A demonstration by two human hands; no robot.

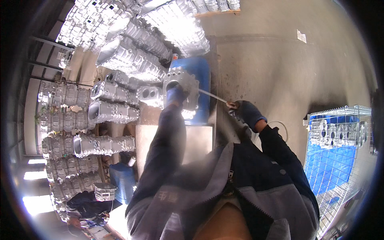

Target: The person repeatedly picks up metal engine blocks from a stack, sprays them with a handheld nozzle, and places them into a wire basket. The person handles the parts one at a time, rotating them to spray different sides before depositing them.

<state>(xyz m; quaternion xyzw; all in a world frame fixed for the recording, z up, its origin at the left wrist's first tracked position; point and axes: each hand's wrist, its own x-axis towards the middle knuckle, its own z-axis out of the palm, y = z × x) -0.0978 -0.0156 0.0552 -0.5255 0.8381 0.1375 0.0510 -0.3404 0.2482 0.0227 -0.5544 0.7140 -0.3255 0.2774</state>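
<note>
A silver-grey metal housing casting (193, 89) with a large round opening and a flange of bolt holes rests on a blue drum (204, 76). My left hand (175, 96), in a blue glove, grips the casting at the round opening; its fingertips are partly hidden there. Off to the right, my right hand (249, 114), in a dark blue glove, is closed around the end of a long thin rod-shaped tool (214, 96). The far end of this rod meets the casting's right side. Whether it goes inside cannot be seen.
Rows of similar castings (108, 112) stand on the left, with bright stacks (176, 28) at the back. A wire cage (332, 160) with blue lining and castings stands right. Another person (86, 208) bends at lower left near a second blue drum (122, 182).
</note>
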